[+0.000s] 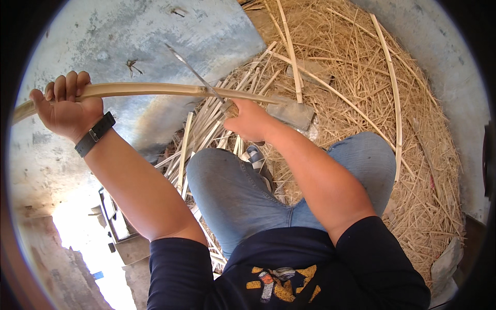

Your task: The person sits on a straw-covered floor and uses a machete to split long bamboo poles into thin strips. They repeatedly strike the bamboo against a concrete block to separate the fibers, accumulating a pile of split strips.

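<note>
A long pale bamboo strip (150, 89) runs across in front of me, from the left rim to near the stone block. My left hand (72, 106), with a dark watch on its wrist, is closed around the strip's left part. In my right hand (250, 120) is the handle of a knife (188, 65). Its long thin blade slants up to the left and crosses the strip, seemingly against it. A step or split shows in the strip beside the blade. Past the blade, the strip's thinner end reaches beyond my right hand.
Shavings (356, 77) cover the ground at the right, with several long strips (391, 82) on them. Cut strips (206, 121) lie piled between my legs and the grey wall (129, 31). A flat stone block (294, 112) sits beyond my right hand. A sandaled foot (258, 163) shows between my knees.
</note>
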`<action>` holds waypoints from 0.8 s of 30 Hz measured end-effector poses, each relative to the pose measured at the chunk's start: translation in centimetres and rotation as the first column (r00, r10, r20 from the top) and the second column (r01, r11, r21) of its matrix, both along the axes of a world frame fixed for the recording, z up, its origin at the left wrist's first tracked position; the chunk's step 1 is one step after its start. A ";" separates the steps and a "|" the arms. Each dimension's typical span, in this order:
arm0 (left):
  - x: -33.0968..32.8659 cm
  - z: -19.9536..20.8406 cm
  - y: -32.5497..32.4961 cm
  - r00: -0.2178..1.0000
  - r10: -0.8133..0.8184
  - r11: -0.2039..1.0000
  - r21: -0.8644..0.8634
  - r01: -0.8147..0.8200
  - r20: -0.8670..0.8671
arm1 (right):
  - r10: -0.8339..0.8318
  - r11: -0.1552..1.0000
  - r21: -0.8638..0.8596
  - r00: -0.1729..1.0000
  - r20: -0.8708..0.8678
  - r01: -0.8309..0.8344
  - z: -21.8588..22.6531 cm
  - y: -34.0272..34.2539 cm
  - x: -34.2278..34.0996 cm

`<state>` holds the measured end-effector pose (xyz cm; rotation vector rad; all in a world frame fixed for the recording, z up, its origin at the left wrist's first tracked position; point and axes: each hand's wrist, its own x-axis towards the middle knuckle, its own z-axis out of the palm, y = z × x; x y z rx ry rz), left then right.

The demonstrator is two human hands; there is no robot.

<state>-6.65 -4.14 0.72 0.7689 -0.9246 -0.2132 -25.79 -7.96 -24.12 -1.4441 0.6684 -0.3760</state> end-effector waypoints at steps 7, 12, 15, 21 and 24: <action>1.7 0.3 0.4 0.972 -0.236 0.971 0.029 0.236 -0.002 | -0.004 0.995 0.103 0.988 0.157 -0.012 -1.0 0.4 0.2; 3.4 0.5 1.0 0.938 -0.346 0.937 0.035 0.347 -0.036 | 0.016 0.996 0.084 0.977 0.214 -0.034 -0.2 0.9 0.3; 3.2 0.7 0.6 0.923 -0.384 0.922 0.045 0.385 -0.032 | 0.039 0.981 0.174 0.960 0.277 -0.090 -0.8 1.0 0.3; 2.2 0.2 0.3 0.992 -0.122 0.992 0.035 0.122 -0.011 | 0.047 0.975 0.204 0.984 0.172 -0.082 -0.4 0.6 0.0; 2.0 0.5 0.1 0.995 -0.088 0.996 0.032 0.087 0.040 | 0.048 0.973 0.208 0.963 0.264 -0.105 0.0 2.4 0.9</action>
